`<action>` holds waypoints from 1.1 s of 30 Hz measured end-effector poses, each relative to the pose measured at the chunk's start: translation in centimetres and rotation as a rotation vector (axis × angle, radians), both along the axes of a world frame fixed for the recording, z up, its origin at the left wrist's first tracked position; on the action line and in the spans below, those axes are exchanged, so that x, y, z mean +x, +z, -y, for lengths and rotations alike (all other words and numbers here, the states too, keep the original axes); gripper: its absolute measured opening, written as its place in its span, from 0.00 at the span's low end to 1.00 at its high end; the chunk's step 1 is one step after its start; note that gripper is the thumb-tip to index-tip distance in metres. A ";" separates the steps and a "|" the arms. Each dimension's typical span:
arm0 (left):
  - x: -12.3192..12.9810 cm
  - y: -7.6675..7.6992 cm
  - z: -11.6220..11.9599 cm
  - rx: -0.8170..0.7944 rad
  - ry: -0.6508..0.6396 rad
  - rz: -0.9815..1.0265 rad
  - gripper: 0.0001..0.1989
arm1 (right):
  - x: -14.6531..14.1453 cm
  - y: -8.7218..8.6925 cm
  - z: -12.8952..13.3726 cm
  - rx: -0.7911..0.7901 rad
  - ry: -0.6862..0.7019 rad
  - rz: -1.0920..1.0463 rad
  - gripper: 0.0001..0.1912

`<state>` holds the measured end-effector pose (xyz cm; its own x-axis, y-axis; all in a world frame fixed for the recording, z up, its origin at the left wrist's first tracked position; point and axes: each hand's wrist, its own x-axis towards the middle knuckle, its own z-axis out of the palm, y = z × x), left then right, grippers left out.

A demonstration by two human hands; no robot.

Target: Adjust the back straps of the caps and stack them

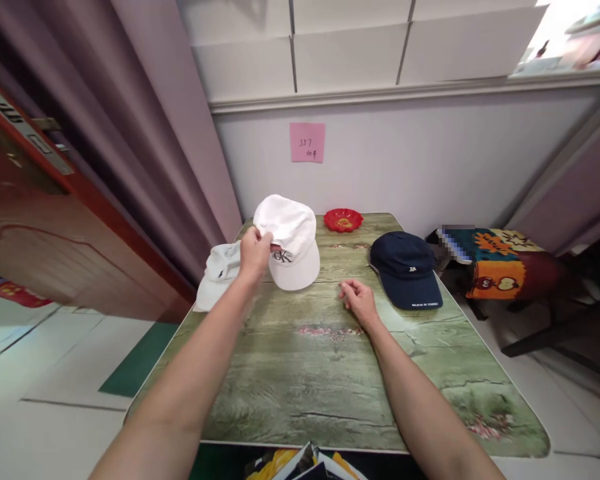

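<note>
My left hand (256, 252) pinches the white cap with black letters (293, 227) at its left side, near the back left of the green wood-pattern table (280, 380). Partly behind my left wrist lies a second pale cap (217, 277) with a small dark logo. My right hand (359, 299) is over the middle of the table, fingers curled together; whether anything is between them is too small to make out. To its right sits a navy cap (405, 270), brim toward me.
A red scalloped dish (343, 220) stands at the table's back edge, below a pink note (307, 142) on the wall. A stool with a colourful cloth (500, 263) is beyond the right edge. At left are a wooden door (70, 247) and a purple curtain (165, 120).
</note>
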<state>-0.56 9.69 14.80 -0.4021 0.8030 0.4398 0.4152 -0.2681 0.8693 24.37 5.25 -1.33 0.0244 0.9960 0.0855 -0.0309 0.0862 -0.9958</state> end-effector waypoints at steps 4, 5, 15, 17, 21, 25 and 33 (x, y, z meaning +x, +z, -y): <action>3.9 -5.9 3.0 0.062 -0.053 0.114 0.16 | 0.3 0.4 0.0 -0.027 0.061 -0.116 0.26; 4.4 -7.6 3.9 0.042 -0.066 0.113 0.17 | 0.4 0.4 0.0 -0.031 0.066 -0.139 0.26; 3.3 -16.0 9.0 -0.195 -0.220 -0.305 0.15 | 0.7 0.0 -0.4 -0.032 -0.031 -0.086 0.26; 3.2 -15.6 9.2 -0.183 -0.202 -0.374 0.15 | 0.8 0.1 -0.3 0.000 -0.063 -0.033 0.24; 3.0 -15.6 9.6 -0.188 -0.128 -0.273 0.15 | 0.8 0.0 -0.1 0.011 -0.005 -0.068 0.27; 2.2 -15.0 9.9 -0.123 -0.030 -0.089 0.16 | 0.7 -0.4 -0.2 0.104 -0.033 -0.065 0.27; 2.8 -5.1 9.4 0.157 -0.054 -0.525 0.12 | -1.6 2.9 3.1 0.815 -0.280 0.311 0.34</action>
